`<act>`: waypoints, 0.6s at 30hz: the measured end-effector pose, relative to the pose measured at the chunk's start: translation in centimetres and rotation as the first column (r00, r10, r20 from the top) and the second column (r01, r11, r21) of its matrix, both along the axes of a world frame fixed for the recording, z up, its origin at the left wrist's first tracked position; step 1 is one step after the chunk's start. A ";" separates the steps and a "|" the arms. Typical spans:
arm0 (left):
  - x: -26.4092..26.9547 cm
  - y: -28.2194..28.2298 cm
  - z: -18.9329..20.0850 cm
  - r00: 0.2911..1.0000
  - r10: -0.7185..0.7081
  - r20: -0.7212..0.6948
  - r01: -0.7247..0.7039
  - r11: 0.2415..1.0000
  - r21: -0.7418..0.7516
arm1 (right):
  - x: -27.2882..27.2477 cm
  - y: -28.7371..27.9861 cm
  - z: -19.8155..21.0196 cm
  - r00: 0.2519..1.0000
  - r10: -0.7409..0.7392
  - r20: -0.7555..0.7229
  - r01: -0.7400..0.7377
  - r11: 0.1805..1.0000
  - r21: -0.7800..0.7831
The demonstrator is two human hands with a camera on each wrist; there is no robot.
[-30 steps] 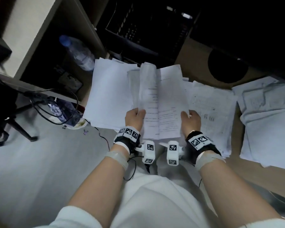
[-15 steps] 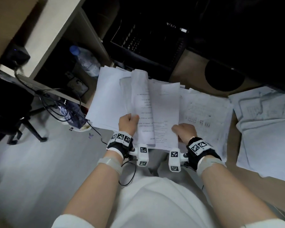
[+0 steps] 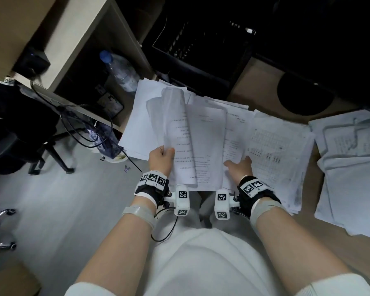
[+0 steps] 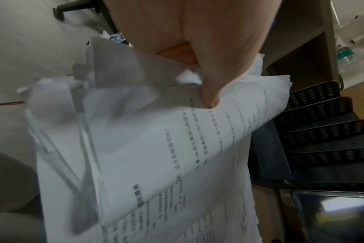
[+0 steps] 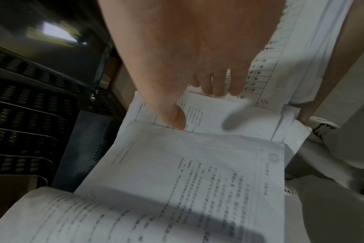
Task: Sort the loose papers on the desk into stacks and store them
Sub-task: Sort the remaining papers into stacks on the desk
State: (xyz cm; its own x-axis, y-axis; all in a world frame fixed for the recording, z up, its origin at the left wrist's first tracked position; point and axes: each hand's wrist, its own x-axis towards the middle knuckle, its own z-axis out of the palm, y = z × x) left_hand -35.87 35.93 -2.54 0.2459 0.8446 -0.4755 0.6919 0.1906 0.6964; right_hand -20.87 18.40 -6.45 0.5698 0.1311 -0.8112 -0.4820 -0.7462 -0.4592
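My left hand (image 3: pixel 161 159) grips the near left edge of a bundle of printed sheets (image 3: pixel 192 142), thumb on top; the left part of the bundle curls over in a roll (image 3: pixel 175 124). In the left wrist view the thumb (image 4: pixel 210 92) presses the curled sheets (image 4: pixel 177 156). My right hand (image 3: pixel 238 167) is off the bundle, fingers stretched out flat on the printed pile (image 3: pixel 276 150) to its right. The right wrist view shows those fingers (image 5: pixel 216 85) on a sheet with rows of dark marks (image 5: pixel 258 77). More white paper (image 3: pixel 141 116) lies under the bundle at the left.
Another loose heap of papers (image 3: pixel 350 167) covers the wooden desk (image 3: pixel 256 82) at the right. A black stacked mesh tray (image 3: pixel 201 45) stands behind the papers. A water bottle (image 3: pixel 120 69) lies in the shelf opening on the left; cables and a chair base are on the floor.
My right hand has let go of the bundle's right edge and moved right onto the pile beside it. The left hand keeps its grip; the view has swung slightly to the left.
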 end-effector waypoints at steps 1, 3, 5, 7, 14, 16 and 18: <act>0.1 0.3 -0.1 1.000 -0.009 0.007 0.009 1.000 -0.016 | 0.0 0.4 -0.1 0.999 -0.018 -0.040 0.019 0.999 0.035; 0.1 0.9 -0.3 0.999 -0.034 0.023 0.036 0.998 -0.055 | 0.0 1.1 -0.2 0.998 -0.023 -0.061 0.028 0.997 0.075; 0.3 1.6 -0.3 0.998 -0.056 0.041 0.060 0.995 -0.084 | 0.0 1.8 -0.2 0.999 -0.026 -0.038 0.029 0.997 0.072; 0.5 2.1 -0.2 0.995 -0.080 0.053 0.085 0.992 -0.091 | 0.0 2.2 0.0 0.999 -0.030 -0.025 0.032 0.995 0.091; 1.5 4.0 0.0 0.990 -0.119 0.076 0.129 0.981 -0.142 | -0.3 3.0 0.0 1.000 0.028 0.010 -0.028 0.999 0.025; 1.3 4.3 -0.2 0.991 -0.121 0.057 0.128 0.980 -0.149 | -0.6 3.3 -0.4 0.998 0.040 -0.042 -0.039 0.999 0.015; 1.0 4.5 -0.4 0.992 -0.116 0.047 0.122 0.981 -0.152 | -1.0 3.7 -0.9 0.998 0.034 -0.056 -0.033 0.999 0.020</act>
State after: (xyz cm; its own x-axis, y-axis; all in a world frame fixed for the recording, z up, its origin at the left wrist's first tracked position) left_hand -34.90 40.48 -2.95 0.3603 0.7253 -0.5866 0.6899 0.2160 0.6909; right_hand -21.91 22.14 -7.34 0.5182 0.1651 -0.8392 -0.4825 -0.7537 -0.4463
